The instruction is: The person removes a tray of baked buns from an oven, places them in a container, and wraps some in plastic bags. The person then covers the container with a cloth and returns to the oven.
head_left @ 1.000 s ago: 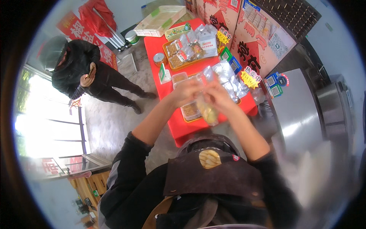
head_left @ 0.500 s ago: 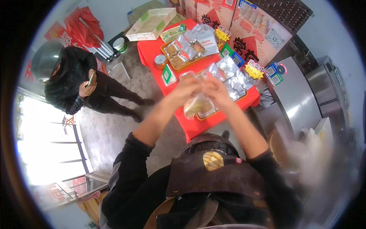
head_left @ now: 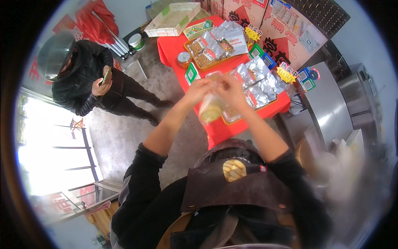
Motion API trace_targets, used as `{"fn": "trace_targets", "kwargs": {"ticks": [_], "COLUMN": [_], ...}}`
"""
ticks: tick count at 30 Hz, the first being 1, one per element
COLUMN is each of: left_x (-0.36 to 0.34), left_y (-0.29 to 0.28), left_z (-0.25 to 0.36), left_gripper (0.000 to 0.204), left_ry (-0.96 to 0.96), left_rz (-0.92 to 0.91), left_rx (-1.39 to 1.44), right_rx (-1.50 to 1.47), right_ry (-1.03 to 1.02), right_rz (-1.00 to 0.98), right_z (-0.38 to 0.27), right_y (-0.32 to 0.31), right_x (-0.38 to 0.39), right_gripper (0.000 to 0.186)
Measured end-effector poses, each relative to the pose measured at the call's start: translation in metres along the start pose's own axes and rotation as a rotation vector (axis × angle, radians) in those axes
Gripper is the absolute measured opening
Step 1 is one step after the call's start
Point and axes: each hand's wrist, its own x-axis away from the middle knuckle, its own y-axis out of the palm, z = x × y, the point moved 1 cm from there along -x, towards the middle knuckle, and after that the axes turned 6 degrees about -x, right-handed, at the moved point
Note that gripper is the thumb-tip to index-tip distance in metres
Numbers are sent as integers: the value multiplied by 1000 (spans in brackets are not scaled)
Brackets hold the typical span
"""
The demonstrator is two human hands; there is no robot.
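A clear plastic bag (head_left: 210, 111) with something round and pale yellow in its bottom hangs from my two hands, over the near edge of the red-covered table (head_left: 219, 133). My left hand (head_left: 199, 91) pinches the gathered top of the bag from the left. Close against it, my right hand (head_left: 230, 90) has its fingers closed on the same top. Whether the neck is knotted or only bunched is hidden by my fingers. Just beyond my hands lies a tray of silver foil packets (head_left: 259, 85).
Farther back sits an orange tray (head_left: 216, 63) of food packets, with a jar (head_left: 184, 60) and a green-white code stand (head_left: 192, 74) beside it. A helmeted person (head_left: 83, 74) holds a phone at the left. A steel counter (head_left: 325, 103) stands to the right.
The bag now hangs more upright and shows more plainly below my hands. My fingers have shifted at its top. The view has swung slightly, moving the table rightward in the picture.
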Motion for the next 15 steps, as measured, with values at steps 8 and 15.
{"fn": "trace_targets", "kwargs": {"ticks": [8, 15], "left_x": [-9, -10], "left_y": [-2, -45], "left_z": [-23, -39], "left_gripper": [23, 25], "left_ry": [-22, -174], "left_rz": [96, 7], "left_rx": [449, 509], "right_rx": [-465, -818], "right_ry": [260, 743], "right_rz": [56, 453], "right_z": [41, 127], "right_y": [28, -14], "right_x": [30, 84], "right_gripper": [10, 10]}}
